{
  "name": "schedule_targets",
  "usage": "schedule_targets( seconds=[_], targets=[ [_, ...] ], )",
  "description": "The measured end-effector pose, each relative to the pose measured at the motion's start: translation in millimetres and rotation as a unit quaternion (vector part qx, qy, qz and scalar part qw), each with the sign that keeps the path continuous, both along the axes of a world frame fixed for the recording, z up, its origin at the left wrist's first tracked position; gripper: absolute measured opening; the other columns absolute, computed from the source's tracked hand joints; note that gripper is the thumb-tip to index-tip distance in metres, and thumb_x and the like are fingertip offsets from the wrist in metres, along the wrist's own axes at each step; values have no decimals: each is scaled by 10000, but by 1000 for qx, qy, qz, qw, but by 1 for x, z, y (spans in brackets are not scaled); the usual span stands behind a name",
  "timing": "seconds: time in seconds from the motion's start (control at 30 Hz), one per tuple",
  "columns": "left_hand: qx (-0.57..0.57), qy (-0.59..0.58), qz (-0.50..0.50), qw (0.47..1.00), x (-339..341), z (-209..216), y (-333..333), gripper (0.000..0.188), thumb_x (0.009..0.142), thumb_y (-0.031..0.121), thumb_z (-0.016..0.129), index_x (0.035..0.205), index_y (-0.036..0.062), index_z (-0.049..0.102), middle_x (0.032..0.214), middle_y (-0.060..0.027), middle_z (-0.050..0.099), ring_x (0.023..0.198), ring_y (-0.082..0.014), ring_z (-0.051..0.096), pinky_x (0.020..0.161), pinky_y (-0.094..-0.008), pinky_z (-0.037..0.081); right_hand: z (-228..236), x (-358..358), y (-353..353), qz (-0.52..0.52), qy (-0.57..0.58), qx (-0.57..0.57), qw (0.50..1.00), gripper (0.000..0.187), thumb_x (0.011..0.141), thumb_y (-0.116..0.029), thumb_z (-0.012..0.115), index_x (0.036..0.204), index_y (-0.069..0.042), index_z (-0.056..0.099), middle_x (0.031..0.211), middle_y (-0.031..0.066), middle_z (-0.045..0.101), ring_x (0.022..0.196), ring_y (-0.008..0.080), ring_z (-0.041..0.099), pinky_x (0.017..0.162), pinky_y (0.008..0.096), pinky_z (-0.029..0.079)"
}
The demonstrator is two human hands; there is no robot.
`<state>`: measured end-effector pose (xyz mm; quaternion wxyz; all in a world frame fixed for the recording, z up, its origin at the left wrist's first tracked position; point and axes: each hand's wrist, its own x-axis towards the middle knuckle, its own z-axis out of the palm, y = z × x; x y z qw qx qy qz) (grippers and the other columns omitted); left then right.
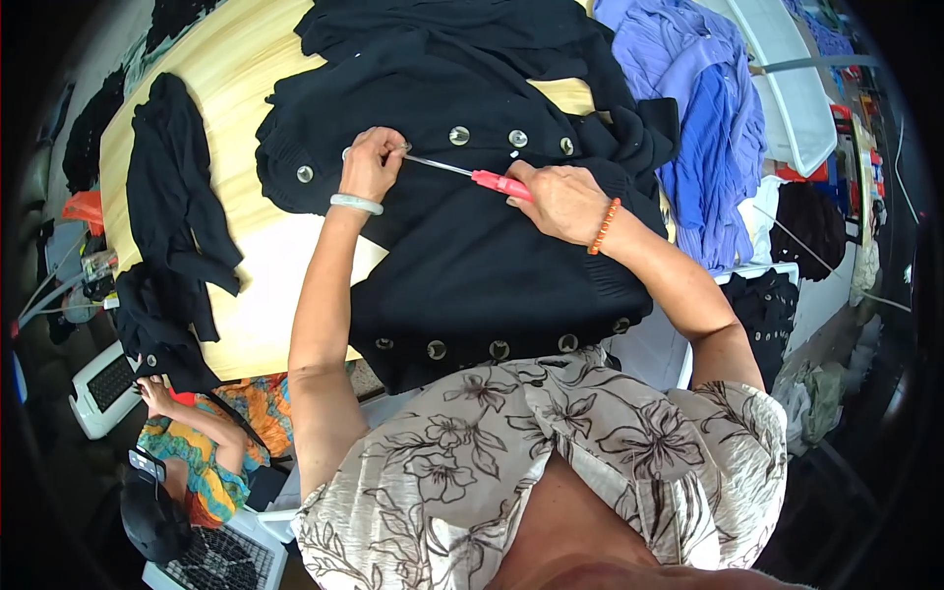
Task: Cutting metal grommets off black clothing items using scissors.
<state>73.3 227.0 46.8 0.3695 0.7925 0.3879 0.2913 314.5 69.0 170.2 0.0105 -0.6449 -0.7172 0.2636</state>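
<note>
A black knit cardigan (472, 256) with large round buttons lies spread in front of me on the table. My left hand (370, 162) is pinched at its button band, gripping a button there that the fingers partly hide. My right hand (565, 202) is wrapped round a red-handled tool with a thin metal shaft (503, 185), like a small screwdriver. Its tip reaches the button at my left fingertips. Farther right on the same band, several buttons (459, 136) show. One more button (305, 174) sits left of my left hand.
The pale yellow table (265, 324) bears another black garment (172, 187) at left and purple garments (703, 108) at right. A white plastic bin (792, 88) stands at the far right. At lower left, a co-worker's hand (154, 395) touches black cloth near a white crate (98, 393).
</note>
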Motion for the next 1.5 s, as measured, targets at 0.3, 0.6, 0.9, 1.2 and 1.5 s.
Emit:
schedule_targets(
  seconds=[0.3, 0.6, 0.9, 1.2, 1.5],
  targets=[
    [172, 117, -76, 975, 77, 18, -27, 308, 748, 105, 742, 1035, 68, 637, 975, -114, 595, 936, -316, 591, 826, -408, 498, 12, 46, -35, -62, -32, 47, 996, 224, 882, -204, 634, 1025, -46, 568, 788, 179, 671, 790, 349, 672, 697, 443, 522],
    [105, 122, -118, 980, 83, 11, -21, 235, 709, 6, 722, 905, 93, 625, 909, -89, 590, 901, -299, 600, 791, -399, 503, 4, 55, -45, -89, 2, 35, 995, 254, 868, -225, 648, 995, -17, 580, 743, 190, 660, 763, 364, 666, 686, 452, 515],
    [10, 246, -147, 958, 91, 25, -17, 288, 659, 19, 775, 861, 82, 580, 890, -91, 574, 861, -312, 614, 755, -417, 497, 6, 63, -57, -80, -2, 0, 997, 225, 885, -216, 614, 967, -8, 583, 746, 194, 659, 773, 368, 670, 669, 474, 517],
    [104, 159, -152, 970, 144, 13, -44, 340, 722, 105, 761, 1037, 91, 635, 950, -114, 600, 937, -324, 609, 819, -406, 500, 17, 94, -86, -98, -64, 7, 993, 225, 884, -218, 613, 985, -18, 594, 728, 177, 663, 738, 349, 678, 636, 450, 522],
    [100, 207, -173, 958, 165, 17, -56, 308, 691, 174, 795, 924, 132, 597, 968, -48, 560, 978, -283, 532, 835, -412, 428, 21, 117, -113, -141, -33, 26, 989, 220, 877, -199, 641, 1036, -57, 588, 720, 181, 640, 724, 364, 657, 621, 463, 493]
  ],
)
